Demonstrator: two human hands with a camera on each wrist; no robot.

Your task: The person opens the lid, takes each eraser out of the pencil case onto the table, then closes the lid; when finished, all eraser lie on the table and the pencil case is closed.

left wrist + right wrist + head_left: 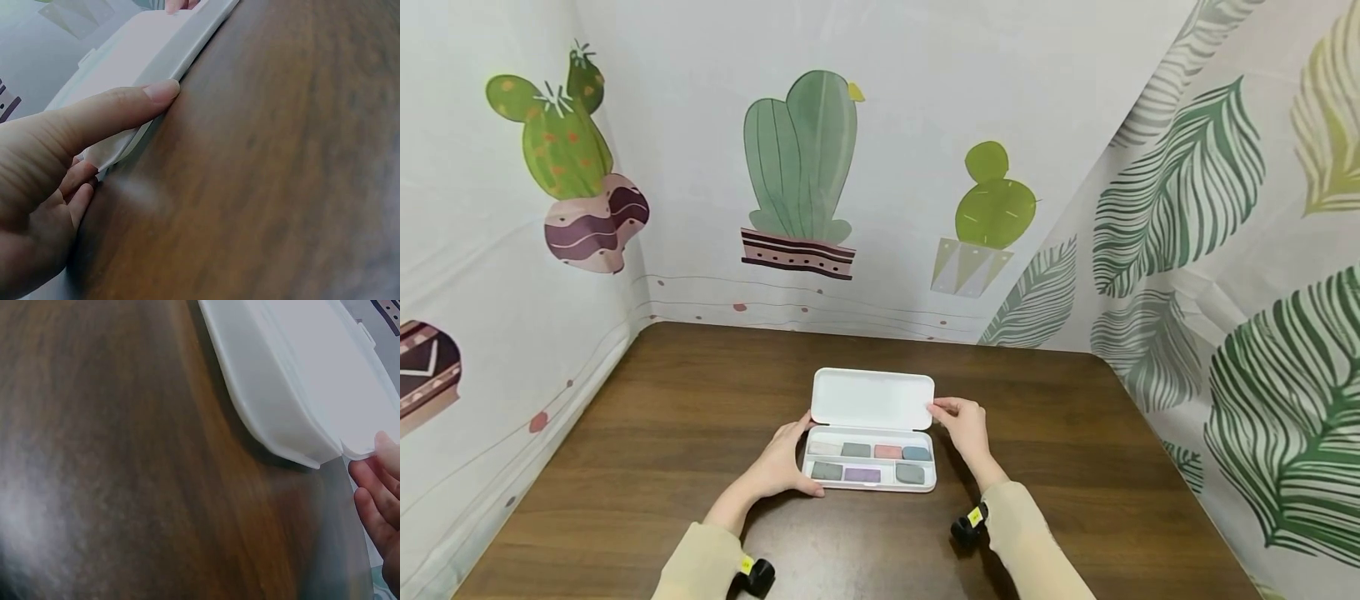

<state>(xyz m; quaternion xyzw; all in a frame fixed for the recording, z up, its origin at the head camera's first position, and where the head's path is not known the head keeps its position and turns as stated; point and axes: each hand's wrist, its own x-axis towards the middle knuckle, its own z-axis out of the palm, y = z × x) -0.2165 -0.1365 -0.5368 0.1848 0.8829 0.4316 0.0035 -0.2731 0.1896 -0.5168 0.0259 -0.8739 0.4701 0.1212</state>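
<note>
A white hinged case [886, 459] lies open on the table, its lid [872, 398] raised at the back. Coloured blocks fill two rows: off-white, grey-green, pink [887, 451] and blue [916, 453] behind; grey-green, purple [862, 475] and grey-green in front, with a gap right of the purple one. My left hand [778, 461] grips the case's left end, thumb [131, 106] along the front edge and fingers round the far corner. With thumb and fingertips my right hand [966, 429] pinches the lid's right edge. From the wrist views, the blocks cannot be seen.
The brown wooden table [722, 375] extends around the case on every side. Cloth printed with cacti and leaves [880, 167] hangs behind and at both sides. A small black device [968, 527] is strapped at each wrist, next to the beige sleeves [1030, 533].
</note>
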